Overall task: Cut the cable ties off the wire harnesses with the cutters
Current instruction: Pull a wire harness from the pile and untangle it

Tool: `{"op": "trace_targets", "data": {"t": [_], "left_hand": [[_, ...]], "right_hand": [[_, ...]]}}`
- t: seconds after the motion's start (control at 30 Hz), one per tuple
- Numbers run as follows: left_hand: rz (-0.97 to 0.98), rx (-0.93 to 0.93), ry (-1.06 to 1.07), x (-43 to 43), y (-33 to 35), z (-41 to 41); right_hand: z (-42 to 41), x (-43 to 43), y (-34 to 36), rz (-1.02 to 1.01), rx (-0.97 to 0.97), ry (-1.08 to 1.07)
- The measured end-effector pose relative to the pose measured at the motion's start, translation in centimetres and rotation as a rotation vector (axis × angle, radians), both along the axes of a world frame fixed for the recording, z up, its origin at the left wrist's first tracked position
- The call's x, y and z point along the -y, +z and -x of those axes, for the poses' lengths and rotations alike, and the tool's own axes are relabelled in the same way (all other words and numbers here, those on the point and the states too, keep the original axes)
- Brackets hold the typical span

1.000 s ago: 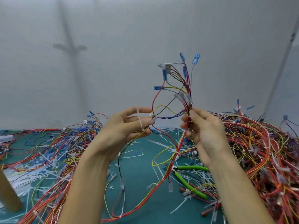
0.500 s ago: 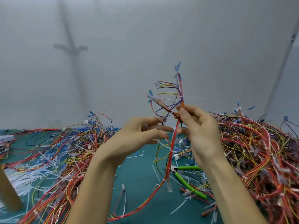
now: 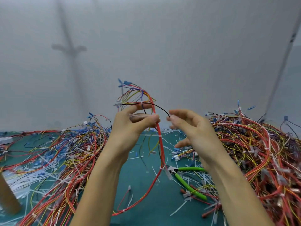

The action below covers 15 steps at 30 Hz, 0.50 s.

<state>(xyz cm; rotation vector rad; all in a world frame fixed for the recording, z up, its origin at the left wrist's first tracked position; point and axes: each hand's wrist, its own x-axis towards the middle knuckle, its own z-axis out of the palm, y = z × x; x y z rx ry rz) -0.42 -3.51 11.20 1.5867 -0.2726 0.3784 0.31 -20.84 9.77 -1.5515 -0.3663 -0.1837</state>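
Shifts harness (image 3: pixel 160 144) from right hand (image 3: pixel 193 132), now loosely spread, to left hand (image 3: pixel 130 128) pinching it upright, likely freeing right for near-right cutters (image 3: pixel 189 185).

Single head-worn view, wide-angle. Faces forward and a little down, across table (image 3: pixel 154 214) to wall (image 3: pixel 162 46) at 12 o'clock. Close range: left hand (image 3: pixel 132 128) and right hand (image 3: pixel 193 134) mid-frame, forearms in from 6 o'clock, harness (image 3: pixel 161 144) pinched in left. Left pile (image 3: pixel 65 152) at 9 o'clock, right pile (image 3: pixel 252 152) at 3 o'clock, both cut by frame edges.
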Motion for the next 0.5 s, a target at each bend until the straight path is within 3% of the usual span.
{"op": "trace_targets", "data": {"t": [0.13, 0.27, 0.5], "left_hand": [[0.215, -0.028, 0.092, 0.2, -0.1, -0.4], [0.310, -0.062, 0.098, 0.8, -0.2, -0.3], [-0.044, -0.277, 0.025, -1.9, 0.6, 0.4]], "right_hand": [[0.5, 0.2, 0.0, 0.284, -0.127, 0.288], [0.8, -0.7, 0.0, 0.150, -0.102, 0.341], [0.3, -1.0, 0.0, -0.149, -0.033, 0.116]]}}
